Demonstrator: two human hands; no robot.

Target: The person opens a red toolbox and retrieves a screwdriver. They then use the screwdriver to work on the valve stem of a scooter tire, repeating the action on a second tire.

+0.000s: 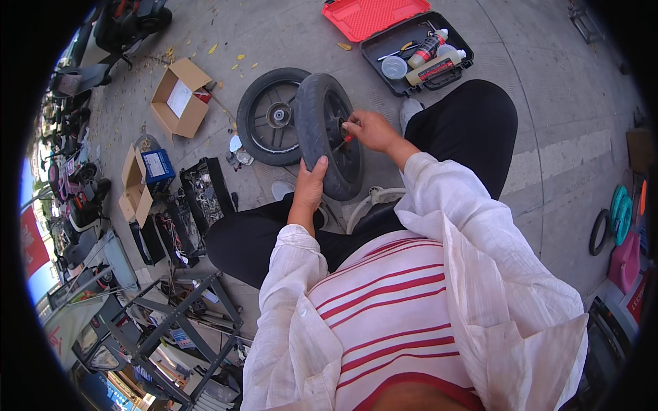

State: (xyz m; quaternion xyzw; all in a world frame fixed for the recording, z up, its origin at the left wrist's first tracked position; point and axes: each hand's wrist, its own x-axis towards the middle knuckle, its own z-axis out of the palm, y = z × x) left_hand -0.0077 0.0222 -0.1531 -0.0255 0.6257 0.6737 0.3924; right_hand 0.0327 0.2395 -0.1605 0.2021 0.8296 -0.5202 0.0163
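At 12 o'clock, a black-tyred wheel [319, 137] is held on edge, gripped at its 7 o'clock by the left hand [312, 183], while a small red object [348, 138] is pinched beside its centre by the right hand [371, 130]. On the pavement [274, 34], a second wheel [277, 115] is laid flat at 11, an open red-lidded case [375, 19] at 1, a cardboard box [193, 119] at 10.

Grey concrete pavement [562, 75], yellow leaves [212, 48], parked scooters [83, 209]
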